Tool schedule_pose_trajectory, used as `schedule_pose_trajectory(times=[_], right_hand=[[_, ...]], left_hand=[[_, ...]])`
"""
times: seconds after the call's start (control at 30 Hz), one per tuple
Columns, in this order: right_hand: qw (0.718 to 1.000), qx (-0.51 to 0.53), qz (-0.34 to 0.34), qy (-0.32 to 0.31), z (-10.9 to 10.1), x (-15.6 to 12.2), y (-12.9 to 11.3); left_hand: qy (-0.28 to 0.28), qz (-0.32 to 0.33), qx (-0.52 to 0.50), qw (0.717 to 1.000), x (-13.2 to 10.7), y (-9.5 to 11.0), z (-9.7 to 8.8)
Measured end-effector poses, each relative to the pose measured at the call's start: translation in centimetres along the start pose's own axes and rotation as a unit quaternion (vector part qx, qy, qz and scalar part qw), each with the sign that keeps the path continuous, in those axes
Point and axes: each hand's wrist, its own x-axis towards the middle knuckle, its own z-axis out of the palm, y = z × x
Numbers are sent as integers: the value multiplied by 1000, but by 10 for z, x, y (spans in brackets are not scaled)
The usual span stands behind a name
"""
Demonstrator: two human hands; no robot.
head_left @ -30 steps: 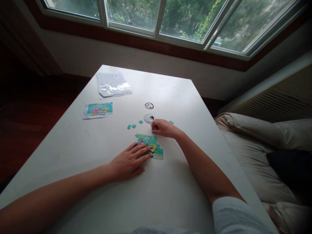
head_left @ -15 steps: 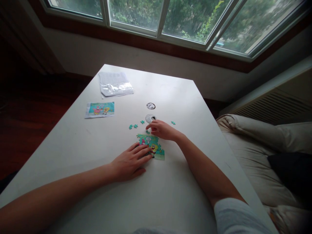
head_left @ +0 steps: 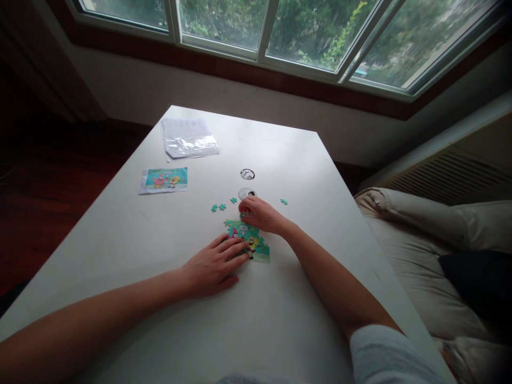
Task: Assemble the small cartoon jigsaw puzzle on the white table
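A small, partly assembled cartoon jigsaw puzzle (head_left: 253, 240) lies on the white table (head_left: 160, 240). My left hand (head_left: 212, 266) rests flat on the table, its spread fingertips pressing the puzzle's left edge. At the puzzle's far edge my right hand (head_left: 259, 213) has its fingers curled in a pinch on a teal puzzle piece. Loose teal pieces (head_left: 218, 207) lie just beyond the puzzle to the left, and one more loose piece (head_left: 284, 201) lies to the right of my right hand.
A printed picture card (head_left: 164, 180) and a clear plastic bag on paper (head_left: 190, 140) lie at the table's far left. Two round cable-hole covers (head_left: 247, 174) sit mid-table. A cushioned seat (head_left: 440, 256) stands at the right, windows beyond.
My right hand has moved left and nearer, from beside the round cover down to the puzzle's far edge. My left hand has stayed in place.
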Motion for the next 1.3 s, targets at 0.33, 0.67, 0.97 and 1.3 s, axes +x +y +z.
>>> schedule_pose_trajectory(times=[0.33,0.67,0.97,1.3], right_hand=[[981,194,12,25,22,8,-18],[985,170,36,6,23,11,-27],[995,93,17,21,24,15,-17],[999,28,-19,21,25,13,-15]], left_hand=[[-2,11,-32,999,3,2,-6],[13,21,-39,999,4,5,-4],[6,18,-35,999,4,5,-3],[6,14,-33,999,4,5,-2]])
